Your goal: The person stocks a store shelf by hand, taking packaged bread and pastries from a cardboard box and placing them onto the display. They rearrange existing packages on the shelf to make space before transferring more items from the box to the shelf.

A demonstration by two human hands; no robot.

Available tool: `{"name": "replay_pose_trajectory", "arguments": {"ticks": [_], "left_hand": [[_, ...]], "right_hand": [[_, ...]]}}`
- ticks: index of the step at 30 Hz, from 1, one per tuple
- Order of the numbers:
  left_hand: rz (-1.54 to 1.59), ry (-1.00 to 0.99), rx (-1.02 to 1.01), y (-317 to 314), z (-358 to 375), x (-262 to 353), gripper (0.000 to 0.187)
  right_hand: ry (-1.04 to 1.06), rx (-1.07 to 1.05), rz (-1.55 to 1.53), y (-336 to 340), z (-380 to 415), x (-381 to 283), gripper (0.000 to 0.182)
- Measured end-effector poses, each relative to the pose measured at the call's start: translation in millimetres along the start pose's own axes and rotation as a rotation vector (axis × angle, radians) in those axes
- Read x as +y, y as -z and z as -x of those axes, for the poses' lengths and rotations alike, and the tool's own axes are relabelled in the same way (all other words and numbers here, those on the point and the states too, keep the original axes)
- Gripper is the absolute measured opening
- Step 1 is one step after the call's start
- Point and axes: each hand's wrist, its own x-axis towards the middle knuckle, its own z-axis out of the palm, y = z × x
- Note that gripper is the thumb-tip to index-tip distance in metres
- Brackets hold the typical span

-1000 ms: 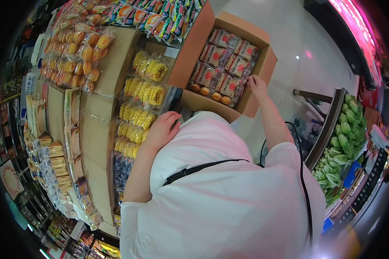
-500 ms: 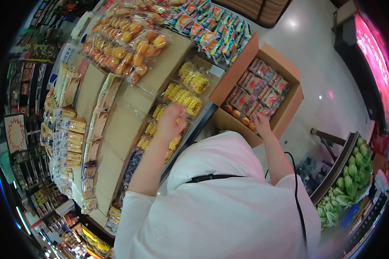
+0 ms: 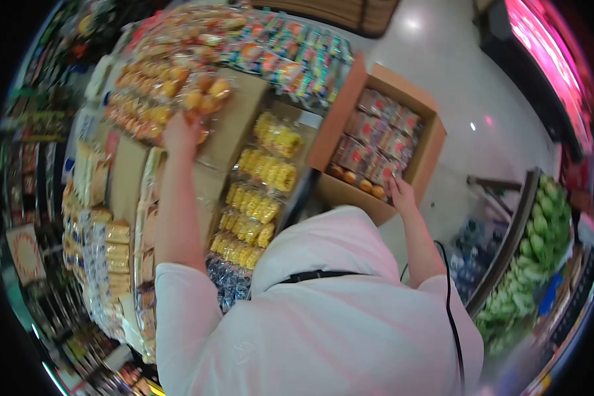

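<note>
My left hand (image 3: 182,136) is stretched over the display, its fingers at the lower end of a clear bag of round orange-brown buns (image 3: 206,94). Blur hides whether those fingers close on the bag. At the near right corner of an open cardboard box (image 3: 424,162), my right hand (image 3: 401,194) reaches over the wall, fingers apart and touching or just above the packed goods. Inside the box lie several wrapped packages with red print (image 3: 365,125) and a row of round buns (image 3: 350,177) along the near side.
Yellow corn-like packs (image 3: 265,170) sit in rows beside the box, with dark blue packs (image 3: 229,280) below them. Green-blue snack bags (image 3: 290,53) lie at the back. Wrapped bread (image 3: 117,245) stands at left. Leafy greens (image 3: 531,264) fill a rack at right.
My left hand has moved from the yellow packs up and left to the bagged buns. My right hand stays at the box corner. The view has shifted slightly.
</note>
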Motion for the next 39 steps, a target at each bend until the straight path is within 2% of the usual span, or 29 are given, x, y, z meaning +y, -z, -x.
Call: {"name": "replay_pose_trajectory", "arguments": {"ticks": [1,2,3,6,9,11,12,13,14,16,18,20,24,26,29,33,35,39], "left_hand": [[0.038,-0.052,-0.04,5.7,0.4,-6.8,0.037],[0.059,-0.101,0.005,10.0,6.3,-11.6,0.038],[0.065,-0.089,-0.003,19.9,16.8,-13.3,0.04],[0.049,-0.103,0.086,54.5,60.4,-3.3,0.046],[0.406,-0.063,-0.049,110.3,121.7,84.7,0.043],[0.863,-0.069,-0.183,99.6,158.8,132.5,0.041],[0.935,-0.159,-0.238,74.4,172.7,142.3,0.04],[0.876,-0.324,-0.212,80.9,183.7,171.2,0.039],[0.846,-0.442,-0.215,80.8,194.6,194.8,0.039],[0.746,-0.657,-0.251,67.9,211.4,227.3,0.045],[0.779,-0.726,-0.261,58.2,226.6,243.6,0.049],[0.715,-0.749,-0.35,58.3,228.9,242.8,0.049],[0.643,-0.751,-0.391,41.4,233.0,223.5,0.046],[0.668,-0.737,-0.431,32.9,234.6,214.0,0.043],[0.689,-0.74,-0.466,34.5,236.1,208.3,0.041],[0.7,-0.78,-0.498,31.4,237.0,206.8,0.04],[0.694,-0.806,-0.507,27.6,241.6,203.8,0.04],[0.667,-0.82,-0.507,26.3,245.6,195.4,0.039]], "right_hand": [[0.002,0.029,0.018,9.0,2.2,-2.0,0.024],[0.042,0.058,0.092,18.0,1.0,12.1,0.024],[0.089,0.08,0.167,25.3,-0.6,24.5,0.024],[0.098,0.152,0.106,43.2,9.8,-9.2,0.021],[0.07,0.108,-0.073,37.8,8.9,-38.6,0.02],[0.081,-0.072,-0.32,17.9,17.3,-83.5,0.032],[0.087,-0.199,-0.561,5.5,20.7,-105.7,0.037],[0.093,-0.327,-0.802,-7.1,25.0,-127.7,0.042],[0.103,-0.365,-0.912,-18.1,33.1,-153.9,0.043],[0.174,-0.3,-0.845,-35.4,40.8,-171.9,0.048],[0.29,-0.102,-0.484,-44.0,42.2,-169.0,0.053],[0.058,-0.022,-0.281,-24.8,35.5,-167.1,0.049],[-0.151,0.017,0.265,22.9,-12.2,-69.0,0.039],[-0.144,0.021,0.666,37.0,-29.5,-3.9,0.046],[-0.212,-0.015,0.764,42.6,-43.1,41.8,0.049],[-0.125,-0.064,0.788,26.1,-51.7,41.6,0.047],[-0.132,-0.177,0.927,16.4,-58.3,44.5,0.047],[-0.106,-0.173,1.165,8.1,-57.4,32.3,0.032]]}}
